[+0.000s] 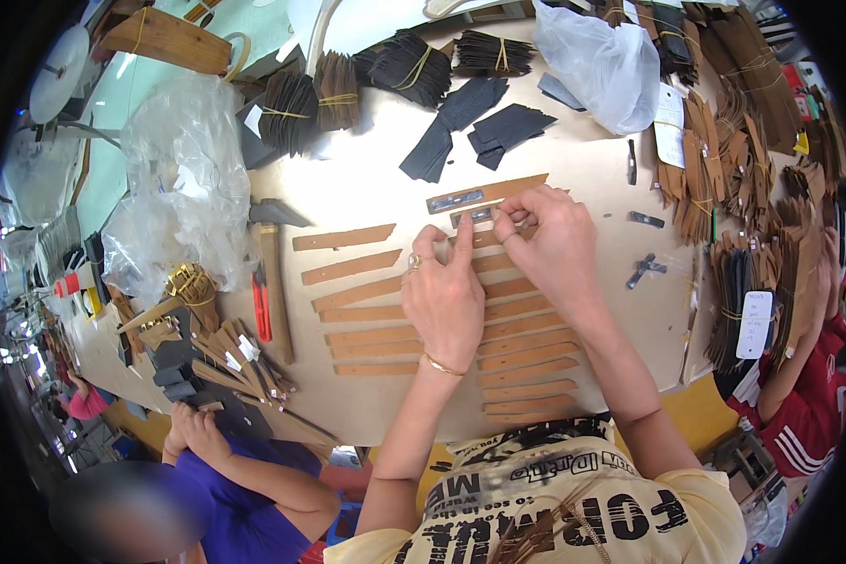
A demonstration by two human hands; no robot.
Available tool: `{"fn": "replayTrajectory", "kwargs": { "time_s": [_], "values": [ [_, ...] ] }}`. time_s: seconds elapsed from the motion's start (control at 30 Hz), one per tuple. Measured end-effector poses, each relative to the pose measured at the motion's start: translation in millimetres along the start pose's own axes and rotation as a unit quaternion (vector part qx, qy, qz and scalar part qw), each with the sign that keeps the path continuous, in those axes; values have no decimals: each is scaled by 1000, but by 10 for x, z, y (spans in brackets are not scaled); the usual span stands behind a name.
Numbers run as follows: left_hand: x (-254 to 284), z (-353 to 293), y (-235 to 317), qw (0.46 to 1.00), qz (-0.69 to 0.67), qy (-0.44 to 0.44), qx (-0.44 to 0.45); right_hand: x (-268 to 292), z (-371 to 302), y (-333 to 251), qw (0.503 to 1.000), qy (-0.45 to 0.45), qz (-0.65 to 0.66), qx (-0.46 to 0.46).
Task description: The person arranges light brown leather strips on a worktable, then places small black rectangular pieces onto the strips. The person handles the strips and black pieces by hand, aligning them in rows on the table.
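Two columns of brown leather strips lie on the table in front of me. On the farthest strip of the right column rests a dark patch with a shiny metal piece. A similar small dark patch lies on the strip just nearer to me. My left hand touches this patch's near edge with a stretched index finger, its other fingers bent and holding nothing visible. My right hand pinches the patch's right end between thumb and index finger; the exact grip is partly hidden.
Black leather pieces and banded bundles lie at the far side. A hammer and red-handled tool are left. Plastic bags and brown bundles stand right. Co-workers' hands show at lower left and right.
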State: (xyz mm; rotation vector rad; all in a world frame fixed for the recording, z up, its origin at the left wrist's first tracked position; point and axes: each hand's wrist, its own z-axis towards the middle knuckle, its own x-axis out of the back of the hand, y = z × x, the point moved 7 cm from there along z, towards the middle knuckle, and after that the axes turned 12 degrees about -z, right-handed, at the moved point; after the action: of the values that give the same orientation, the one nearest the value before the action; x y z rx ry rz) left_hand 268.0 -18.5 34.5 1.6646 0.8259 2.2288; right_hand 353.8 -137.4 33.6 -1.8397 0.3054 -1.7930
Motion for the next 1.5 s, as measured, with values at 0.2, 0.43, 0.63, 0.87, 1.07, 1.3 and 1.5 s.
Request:
{"fn": "replayTrajectory", "kwargs": {
  "time_s": [0.2, 0.43, 0.63, 0.87, 1.07, 1.3, 1.5],
  "values": [
    [-24, 25, -15, 999, 27, -24, 10, 63, -233, -187, 975, 77, -181, 104],
    [8, 59, -23, 1000, 8, -18, 11, -22, -397, -144, 959, 60, -242, 134],
    [31, 81, -66, 998, -34, -15, 48, 98, -393, -47, 961, 68, -250, 100],
    [75, 206, -170, 980, -162, -73, 87, 458, -329, 210, 979, 128, -131, 93],
    [248, 140, -61, 971, -231, 1, 54, 1155, -686, 738, 966, 222, -130, 14],
    [363, -123, 597, 940, -333, 44, -62, 1686, -1283, 1397, 947, 287, -53, -133],
    [-493, -572, 1510, 866, -459, -187, -71, 1853, -1421, 1659, 945, 288, 2, -156]
  ]
}}
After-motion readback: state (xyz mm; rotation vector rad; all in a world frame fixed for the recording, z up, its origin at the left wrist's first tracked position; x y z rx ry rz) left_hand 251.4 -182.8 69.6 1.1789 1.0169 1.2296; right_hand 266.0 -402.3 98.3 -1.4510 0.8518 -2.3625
